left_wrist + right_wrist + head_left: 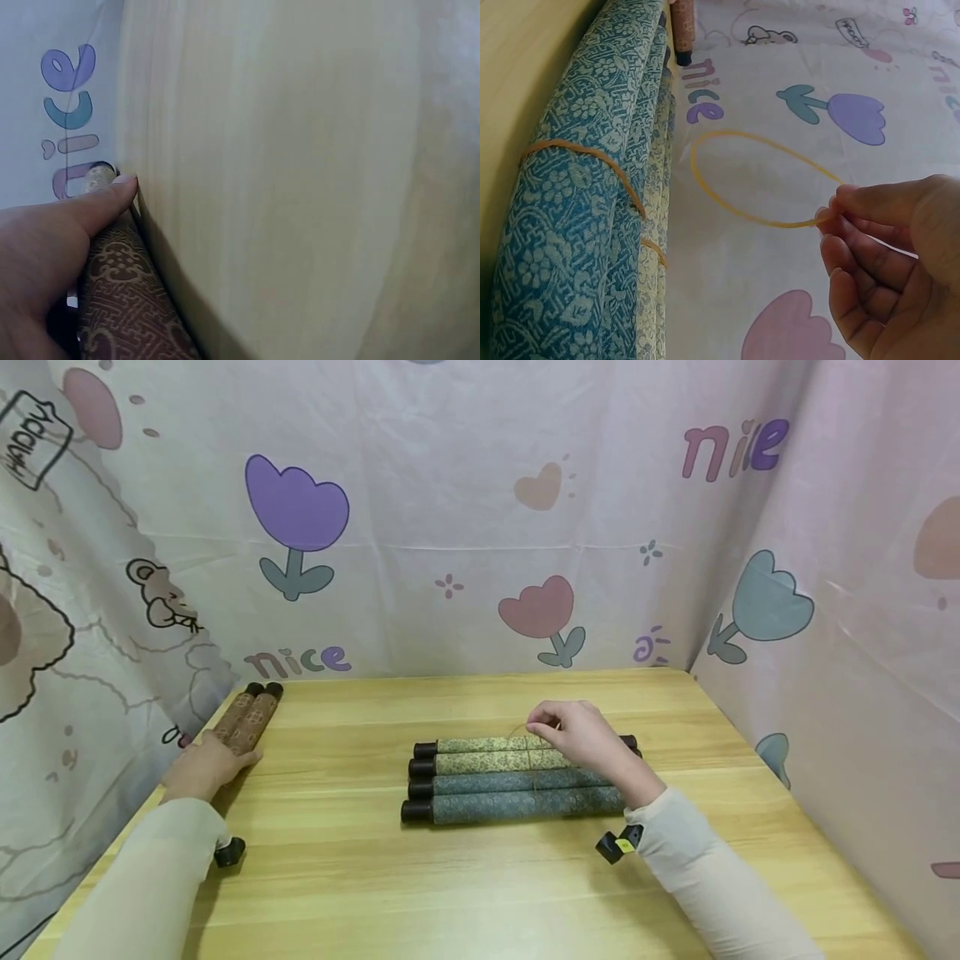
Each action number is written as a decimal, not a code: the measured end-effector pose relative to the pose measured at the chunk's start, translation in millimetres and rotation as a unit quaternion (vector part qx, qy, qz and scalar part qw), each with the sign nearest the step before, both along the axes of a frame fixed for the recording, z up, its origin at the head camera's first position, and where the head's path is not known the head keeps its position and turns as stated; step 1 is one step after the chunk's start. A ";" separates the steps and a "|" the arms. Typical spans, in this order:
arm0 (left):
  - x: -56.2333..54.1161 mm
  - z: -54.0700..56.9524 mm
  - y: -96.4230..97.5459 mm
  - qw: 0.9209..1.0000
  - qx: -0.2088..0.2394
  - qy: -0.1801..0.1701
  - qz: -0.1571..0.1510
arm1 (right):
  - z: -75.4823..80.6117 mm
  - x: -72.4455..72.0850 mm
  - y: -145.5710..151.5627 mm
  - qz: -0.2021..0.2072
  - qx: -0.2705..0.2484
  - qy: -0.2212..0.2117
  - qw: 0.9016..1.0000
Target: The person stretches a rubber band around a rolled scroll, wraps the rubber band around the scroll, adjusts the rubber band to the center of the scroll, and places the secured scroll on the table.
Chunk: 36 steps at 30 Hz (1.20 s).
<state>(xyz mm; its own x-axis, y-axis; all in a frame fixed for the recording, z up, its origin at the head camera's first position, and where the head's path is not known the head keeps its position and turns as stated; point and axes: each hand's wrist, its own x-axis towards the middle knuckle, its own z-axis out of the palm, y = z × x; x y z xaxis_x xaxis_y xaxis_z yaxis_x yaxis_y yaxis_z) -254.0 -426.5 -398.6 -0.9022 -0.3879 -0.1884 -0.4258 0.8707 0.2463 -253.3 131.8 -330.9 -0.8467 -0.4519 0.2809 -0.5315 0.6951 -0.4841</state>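
My right hand (585, 735) pinches a thin yellow rubber band (780, 224) between thumb and forefinger, a loose loop hanging over the far side of a row of scrolls. Beneath that hand lie two blue patterned scrolls (480, 808) and two yellow-green ones (472, 762), side by side with black end knobs. One rubber band (585, 148) runs round the blue pair and another crosses the yellow-green pair. At the table's left edge my left hand (198, 768) grips two brown patterned scrolls (255, 727), its thumb along the right one; the other fingers are partly hidden.
The light wooden table (330, 877) meets a printed curtain (420, 627) at the back and both sides. Small black wrist cameras hang from the left sleeve (142, 877) and the right sleeve (712, 868).
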 end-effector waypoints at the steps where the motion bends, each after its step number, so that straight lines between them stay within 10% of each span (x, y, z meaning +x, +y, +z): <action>1: -0.9 0.3 -0.6 1.000 0.000 -0.001 -0.001 | 0.3 -0.2 0.3 0.000 0.002 0.003 1.000; 25: 1.9 16.0 10.9 0.992 -0.006 0.059 -0.110 | -0.5 0.8 5.3 0.026 -0.011 0.001 1.000; 36: 1.6 29.4 46.3 0.968 0.011 0.141 -0.205 | -2.0 0.9 9.8 0.027 -0.012 0.009 1.000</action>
<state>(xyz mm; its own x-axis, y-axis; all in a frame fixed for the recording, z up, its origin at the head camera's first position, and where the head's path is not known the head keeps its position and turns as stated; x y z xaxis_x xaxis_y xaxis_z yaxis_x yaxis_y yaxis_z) -252.5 -380.2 -369.2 -0.9963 0.0155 0.0847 0.0421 0.9457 0.3224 -252.4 141.5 -333.0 -0.8161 -0.4900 0.3065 -0.5766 0.6539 -0.4899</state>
